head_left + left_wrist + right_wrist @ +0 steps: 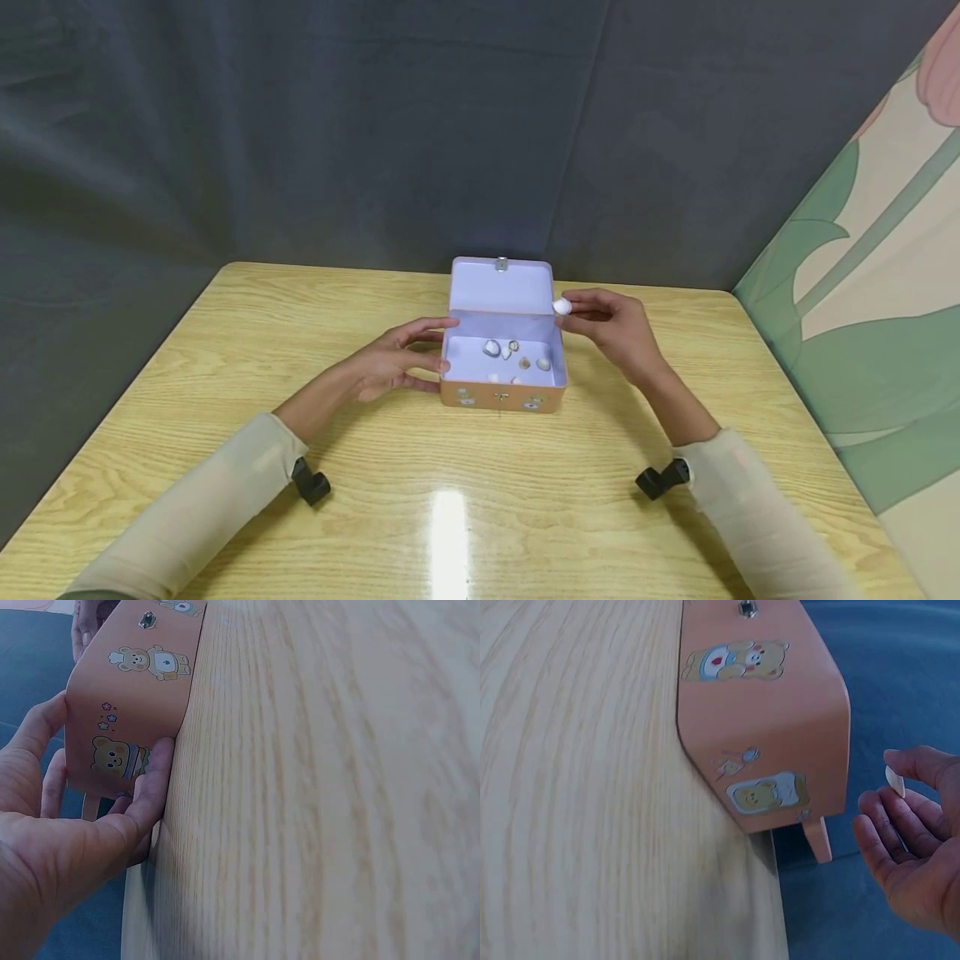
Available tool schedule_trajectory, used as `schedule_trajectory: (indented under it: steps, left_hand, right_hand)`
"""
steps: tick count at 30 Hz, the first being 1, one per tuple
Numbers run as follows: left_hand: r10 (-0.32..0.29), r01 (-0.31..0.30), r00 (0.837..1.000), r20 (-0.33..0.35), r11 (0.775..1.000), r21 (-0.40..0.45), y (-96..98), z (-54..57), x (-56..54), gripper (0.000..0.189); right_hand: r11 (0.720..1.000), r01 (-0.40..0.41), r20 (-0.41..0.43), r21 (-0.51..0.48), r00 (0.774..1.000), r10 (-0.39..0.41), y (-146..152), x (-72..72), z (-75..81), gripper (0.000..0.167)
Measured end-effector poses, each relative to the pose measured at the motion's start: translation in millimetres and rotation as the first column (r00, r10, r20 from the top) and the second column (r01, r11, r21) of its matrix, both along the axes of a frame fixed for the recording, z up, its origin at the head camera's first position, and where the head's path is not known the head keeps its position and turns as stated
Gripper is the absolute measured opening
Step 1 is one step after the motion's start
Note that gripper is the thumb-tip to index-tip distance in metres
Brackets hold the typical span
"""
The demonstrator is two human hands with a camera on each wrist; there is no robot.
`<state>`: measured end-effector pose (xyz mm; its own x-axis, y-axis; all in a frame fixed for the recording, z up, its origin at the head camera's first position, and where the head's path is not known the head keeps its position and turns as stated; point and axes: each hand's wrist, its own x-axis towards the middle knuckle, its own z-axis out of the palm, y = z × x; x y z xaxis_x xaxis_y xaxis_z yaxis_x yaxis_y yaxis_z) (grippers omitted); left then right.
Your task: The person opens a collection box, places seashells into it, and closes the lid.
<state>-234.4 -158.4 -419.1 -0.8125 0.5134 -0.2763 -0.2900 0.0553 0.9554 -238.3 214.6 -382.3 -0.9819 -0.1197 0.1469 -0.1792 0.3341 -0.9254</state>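
Note:
An orange tin box (501, 395) with bear pictures stands on the table, its lilac-lined lid (501, 285) raised at the back. Several small seashells (543, 364) lie scattered inside it. Against the box's left side rests my left hand (397, 358), fingers spread, with the thumb touching the rim. In the left wrist view a finger (156, 772) touches the lower side wall. My right hand (611, 325) pinches a white seashell (562, 307) between thumb and fingers, just right of the box's back corner. The right wrist view shows this shell edge-on, apart from the box.
The wooden table (315, 517) extends around the box on all sides. Behind it hangs a dark curtain (390, 150). A flower-patterned cloth (885, 333) runs along the right edge. A metal clasp (502, 264) sits on the lid's edge.

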Motion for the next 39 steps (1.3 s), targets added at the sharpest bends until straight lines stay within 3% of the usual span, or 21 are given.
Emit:
schedule_trajectory:
  steps: [10, 24, 32, 39]
  left_hand:
    - [0.003, -0.003, 1.0, 0.005, 1.0, 0.002, 0.2, 2.0, 0.9, 0.079]
    - [0.004, -0.004, 1.0, 0.004, 1.0, 0.004, 0.5, 1.1, 0.7, 0.08]
    - [0.007, -0.007, 1.0, 0.006, 1.0, 0.015, -1.0, -1.7, 0.3, 0.08]
    - [0.002, -0.002, 1.0, 0.016, 1.0, 0.02, -1.9, -2.7, -2.0, 0.078]
  right_hand:
    - [1.0, -0.014, -0.009, 0.001, 1.0, 0.014, -14, 2.2, 10.7, 0.042]
    - [0.999, -0.047, 0.001, 0.027, 0.999, 0.047, -32, -3.8, 4.0, 0.044]
    - [0.994, -0.112, 0.007, 0.015, 0.994, 0.112, -36, -2.7, 2.4, 0.048]
    - [0.998, -0.065, -0.021, 0.023, 0.998, 0.065, -29, -6.7, 2.2, 0.045]
